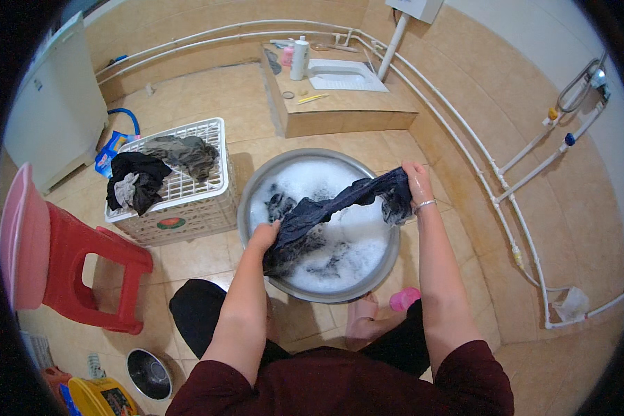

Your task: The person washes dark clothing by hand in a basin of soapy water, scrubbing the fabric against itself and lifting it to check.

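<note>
A wet dark navy garment [329, 206] is stretched between my two hands above a large grey basin [386, 267]. White suds [357, 243] cover the water, and dark cloth shows through the foam. My left hand [264, 236] grips the garment's lower left end, which hangs to the basin's near rim. Higher up, at the far right end, my right hand [417, 183] closes around the cloth. Below that hand a bunched, foamy part of the fabric droops toward the basin's right rim. The garment's exact kind cannot be made out.
Left of the basin, an upturned white crate [218, 197] bears black and grey clothes [139, 182]. A red stool [90, 277] with a pink basin [24, 243] stands farther left. Behind is a tiled step [347, 125] with a squat toilet and a white bottle [299, 59]. Pipes line the right wall.
</note>
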Available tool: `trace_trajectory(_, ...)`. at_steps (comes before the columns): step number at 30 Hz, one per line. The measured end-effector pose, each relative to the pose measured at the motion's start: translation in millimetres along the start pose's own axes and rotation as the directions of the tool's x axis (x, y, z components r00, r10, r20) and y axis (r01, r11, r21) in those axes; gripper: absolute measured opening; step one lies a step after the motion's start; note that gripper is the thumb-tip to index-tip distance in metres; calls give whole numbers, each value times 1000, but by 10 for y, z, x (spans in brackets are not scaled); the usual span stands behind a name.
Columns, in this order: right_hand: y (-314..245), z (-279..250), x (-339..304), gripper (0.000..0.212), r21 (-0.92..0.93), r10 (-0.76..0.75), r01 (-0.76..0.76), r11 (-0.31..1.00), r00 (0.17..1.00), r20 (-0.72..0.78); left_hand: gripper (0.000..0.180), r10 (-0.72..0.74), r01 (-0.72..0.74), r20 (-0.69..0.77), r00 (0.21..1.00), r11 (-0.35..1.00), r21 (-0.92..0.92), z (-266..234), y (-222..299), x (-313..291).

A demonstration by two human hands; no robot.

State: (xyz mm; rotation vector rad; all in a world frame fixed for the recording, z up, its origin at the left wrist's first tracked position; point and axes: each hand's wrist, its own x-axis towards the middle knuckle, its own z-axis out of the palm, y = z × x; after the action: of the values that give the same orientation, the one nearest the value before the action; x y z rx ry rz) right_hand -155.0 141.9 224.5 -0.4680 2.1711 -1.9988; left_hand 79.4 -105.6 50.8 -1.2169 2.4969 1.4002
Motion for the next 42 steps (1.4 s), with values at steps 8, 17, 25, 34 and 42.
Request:
trace_trajectory(8, -635, 466, -116, 29, -283, -17, 116, 952, 944, 330, 56, 738, -815, -398, 545, 578, -43, 54, 1116, -785)
trace_trajectory(17, 49, 826, -237, 28, -539, -150, 512, 669, 804, 576, 26, 327, 133, 303, 895, 452, -882, 125, 893, -639)
trace_trajectory(25, 925, 1005, -633, 18, -279, -3, 140, 950, 899, 437, 41, 354, 623, 667, 655, 247, -742, 264, 380, -610)
trace_trajectory(34, 972, 1256, -1498, 12, -76, -187, 616, 784, 352, 917, 52, 135, 369, 364, 921, -11, -929, 663, 133, -432)
trace_trajectory(42, 984, 1156, -1130, 28, -390, 297, -84, 917, 796, 527, 59, 165, 470, 448, 879, -135, -872, 407, 425, -510)
